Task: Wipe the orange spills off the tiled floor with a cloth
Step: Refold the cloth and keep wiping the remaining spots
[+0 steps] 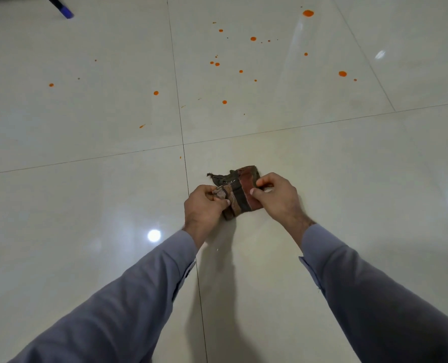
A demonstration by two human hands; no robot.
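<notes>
Both hands — left (204, 205) and right (278, 197) — pinch a small, dark, stripy cloth (240, 192) with a frayed corner, each grip tight on one end, near orange spills (253, 38).

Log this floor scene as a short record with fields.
cloth: dark striped cloth, folded, held between both hands
left hand: left hand grips the cloth's left edge
right hand: right hand pinches its right edge
spills: orange drops scattered ahead, unwiped
floor: glossy pale tiles
other: blue-tipped object far left, unclear
</notes>
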